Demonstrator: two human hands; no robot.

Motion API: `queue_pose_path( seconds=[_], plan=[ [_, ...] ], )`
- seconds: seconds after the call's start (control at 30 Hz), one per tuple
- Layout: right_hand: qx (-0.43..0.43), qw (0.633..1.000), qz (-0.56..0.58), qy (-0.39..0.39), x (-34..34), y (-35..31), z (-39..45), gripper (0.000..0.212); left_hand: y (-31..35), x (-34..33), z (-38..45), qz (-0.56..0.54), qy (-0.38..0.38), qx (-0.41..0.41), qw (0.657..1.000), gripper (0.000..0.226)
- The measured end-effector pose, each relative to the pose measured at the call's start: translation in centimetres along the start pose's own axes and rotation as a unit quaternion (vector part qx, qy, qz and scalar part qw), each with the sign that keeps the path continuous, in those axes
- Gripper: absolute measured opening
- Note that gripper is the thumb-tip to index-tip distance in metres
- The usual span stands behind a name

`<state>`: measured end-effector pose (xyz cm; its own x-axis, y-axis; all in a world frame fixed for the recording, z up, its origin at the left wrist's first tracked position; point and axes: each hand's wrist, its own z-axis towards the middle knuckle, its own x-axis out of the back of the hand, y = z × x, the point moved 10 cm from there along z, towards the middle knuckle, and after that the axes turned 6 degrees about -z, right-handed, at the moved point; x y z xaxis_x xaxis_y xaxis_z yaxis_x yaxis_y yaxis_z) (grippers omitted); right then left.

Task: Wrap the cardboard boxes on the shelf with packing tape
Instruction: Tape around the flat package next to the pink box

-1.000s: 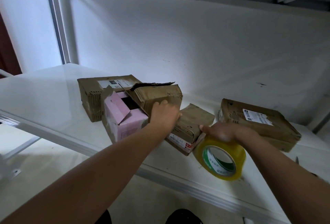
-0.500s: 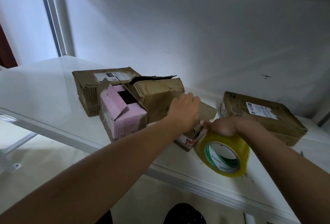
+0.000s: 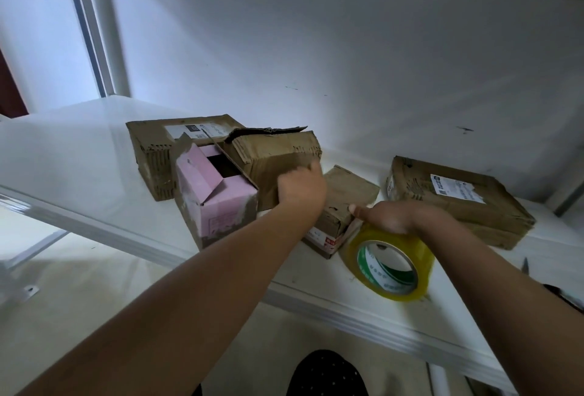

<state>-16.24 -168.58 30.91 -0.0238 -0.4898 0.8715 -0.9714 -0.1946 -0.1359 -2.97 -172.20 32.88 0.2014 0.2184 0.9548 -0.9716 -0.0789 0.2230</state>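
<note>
My left hand (image 3: 301, 188) lies against the near face of the torn brown cardboard box (image 3: 278, 158), its fingers curled over that box's right-hand corner, though motion blur keeps me from telling how firmly they grip; my right hand (image 3: 393, 217) grips the top of the roll of yellow packing tape (image 3: 392, 261), fingers bent over the roll and the thumb stretched left toward the small brown box (image 3: 343, 203); the roll stands on edge on the white shelf (image 3: 79, 155), just right of that small box, its green-and-white core facing me; a short strip of tape seems to run from the roll to the small box's near corner, but I cannot be sure; the small box sits between the torn box and the flat labelled parcel (image 3: 458, 200) at the right, which lies apart from my hands; an open pink carton (image 3: 215, 200) stands in front of the torn box, touching it, flaps raised; behind both lies another brown box (image 3: 164, 146) with a white shipping label on top; a white wall (image 3: 347, 32) backs the shelf.
</note>
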Motion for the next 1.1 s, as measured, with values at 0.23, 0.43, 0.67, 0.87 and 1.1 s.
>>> queue_pose_path(
  seconds=[0.23,0.43,0.67,0.87,1.1],
  plan=[
    [0.074,0.961,0.266,-0.015,0.0,2.5,-1.7,0.05,-3.0,-2.8,-0.9,-0.246,-0.146,0.073,0.955,0.043],
    [0.173,0.893,0.415,0.02,3.7,0.9,-4.6,0.065,-4.1,-4.9,-2.1,-0.498,-0.216,0.185,0.819,0.029],
    [0.115,0.862,0.457,0.19,8.5,-1.4,-3.8,0.049,-3.8,-6.6,-2.6,-0.488,-0.148,0.181,0.841,0.046],
    [0.121,0.808,0.573,0.067,5.7,-3.1,-1.6,0.052,-2.7,-1.7,-2.8,-0.595,0.009,-0.043,0.802,0.031],
    [0.12,0.808,0.566,0.109,5.3,-3.9,-0.1,0.053,-1.0,-3.4,-3.8,-0.449,-0.09,-0.152,0.876,0.129]
  ],
)
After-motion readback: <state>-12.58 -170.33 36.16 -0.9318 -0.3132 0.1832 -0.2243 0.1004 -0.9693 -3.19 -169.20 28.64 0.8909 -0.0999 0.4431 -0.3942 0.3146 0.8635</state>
